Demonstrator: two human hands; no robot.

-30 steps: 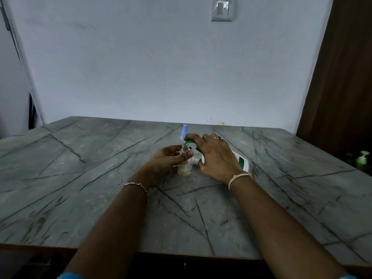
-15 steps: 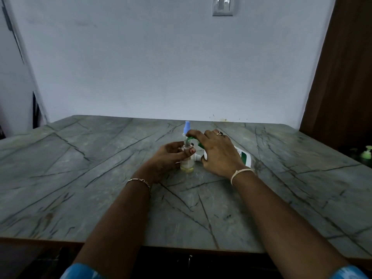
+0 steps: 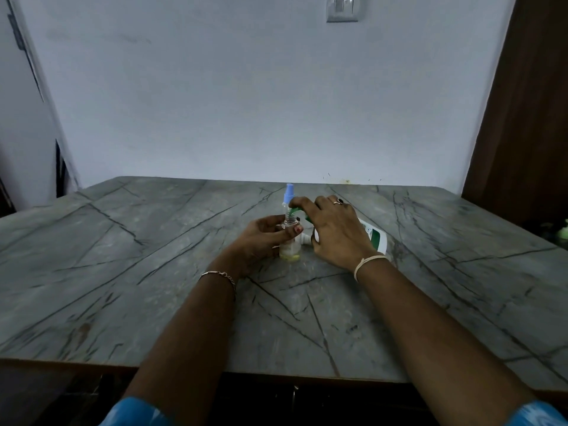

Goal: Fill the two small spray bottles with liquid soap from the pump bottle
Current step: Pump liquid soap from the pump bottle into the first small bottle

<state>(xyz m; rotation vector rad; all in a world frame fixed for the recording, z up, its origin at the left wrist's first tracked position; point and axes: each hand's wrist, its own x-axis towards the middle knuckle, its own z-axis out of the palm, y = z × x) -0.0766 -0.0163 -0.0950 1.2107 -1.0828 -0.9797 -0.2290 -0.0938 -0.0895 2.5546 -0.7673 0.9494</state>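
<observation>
Two spray bottles (image 3: 290, 245) (image 3: 289, 193), one pump bottle (image 3: 373, 238)

Grey veined stone table (image 3: 123, 272), pale blue wall (image 3: 246, 103), wall switch (image 3: 342, 7), brown door (image 3: 528, 118)

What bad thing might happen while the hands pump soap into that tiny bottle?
Soap may miss: the green pump nozzle sits above the small clear bottle and its narrow neck, so soap might run onto the table. The pump bottle lies tilted under the right hand and might slip. The blue-capped spray bottle stands close behind; the left hand may knock it.
</observation>
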